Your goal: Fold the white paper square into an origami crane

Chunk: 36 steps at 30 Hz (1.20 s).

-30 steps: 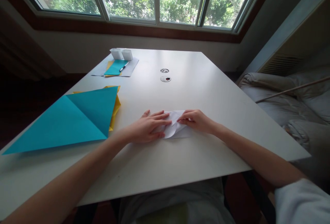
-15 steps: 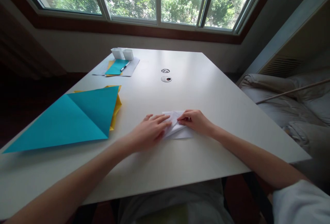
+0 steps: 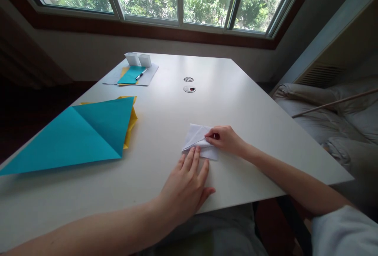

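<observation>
A small folded white paper (image 3: pixel 195 134) lies on the table in front of me, with a raised flap along its middle. My right hand (image 3: pixel 224 139) pinches the flap at the paper's right side between thumb and fingers. Spread out flat, my left hand (image 3: pixel 189 179) rests with its fingertips on the paper's near edge and its palm toward the table's front edge. To the left lies a large folded blue paper (image 3: pixel 91 134), and yellow paper (image 3: pixel 131 124) sticks out from under it.
Toward the far left of the white table (image 3: pixel 156 189) are two small white boxes (image 3: pixel 144 60), a blue sheet (image 3: pixel 131 75) and a pen (image 3: pixel 141 74) over yellow and white sheets. Two round table fittings (image 3: pixel 189 89) sit mid-table. A cushioned seat (image 3: pixel 307 102) stands at right.
My left hand has moved from the paper's left side down to its near edge, fingers now spread and pointing away from me. The right hand keeps its pinch on the paper.
</observation>
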{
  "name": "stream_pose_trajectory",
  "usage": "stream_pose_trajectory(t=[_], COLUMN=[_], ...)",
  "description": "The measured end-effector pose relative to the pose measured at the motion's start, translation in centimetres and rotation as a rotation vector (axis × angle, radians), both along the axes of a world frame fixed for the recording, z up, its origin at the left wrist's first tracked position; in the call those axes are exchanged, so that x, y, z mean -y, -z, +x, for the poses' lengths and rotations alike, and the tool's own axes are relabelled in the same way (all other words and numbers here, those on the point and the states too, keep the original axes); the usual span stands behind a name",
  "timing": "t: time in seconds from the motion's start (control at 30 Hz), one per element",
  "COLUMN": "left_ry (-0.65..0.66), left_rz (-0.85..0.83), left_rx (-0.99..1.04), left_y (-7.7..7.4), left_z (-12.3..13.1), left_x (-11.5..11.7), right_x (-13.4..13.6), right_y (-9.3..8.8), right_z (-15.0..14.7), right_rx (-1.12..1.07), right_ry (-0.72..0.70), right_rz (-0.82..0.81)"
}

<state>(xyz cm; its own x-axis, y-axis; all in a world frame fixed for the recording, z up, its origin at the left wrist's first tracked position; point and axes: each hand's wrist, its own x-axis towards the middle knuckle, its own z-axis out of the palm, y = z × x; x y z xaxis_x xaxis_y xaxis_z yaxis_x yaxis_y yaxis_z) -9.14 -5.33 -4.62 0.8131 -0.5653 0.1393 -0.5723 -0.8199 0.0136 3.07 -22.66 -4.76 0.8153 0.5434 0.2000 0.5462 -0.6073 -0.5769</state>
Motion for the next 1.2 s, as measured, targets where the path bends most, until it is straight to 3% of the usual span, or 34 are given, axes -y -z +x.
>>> stream_pose_trajectory(t=[0.53,0.93,1.2], left_ry=[-0.019,-0.028,-0.03], left_rz=[-0.023,-0.034,-0.034], left_rx=[-0.015,-0.03,-0.052], left_y=[0.1,0.3,0.2], left_z=[0.0,0.0,0.0], left_x=[0.3,0.4,0.4], right_x=[0.6,0.9,0.6], right_y=[-0.1,-0.7,-1.0], right_z=[0.1,0.7,1.1], right_rx=[0.002,-0.086,-0.078], right_ry=[-0.033,-0.012,-0.08], right_rz=[0.048,-0.01,-0.103])
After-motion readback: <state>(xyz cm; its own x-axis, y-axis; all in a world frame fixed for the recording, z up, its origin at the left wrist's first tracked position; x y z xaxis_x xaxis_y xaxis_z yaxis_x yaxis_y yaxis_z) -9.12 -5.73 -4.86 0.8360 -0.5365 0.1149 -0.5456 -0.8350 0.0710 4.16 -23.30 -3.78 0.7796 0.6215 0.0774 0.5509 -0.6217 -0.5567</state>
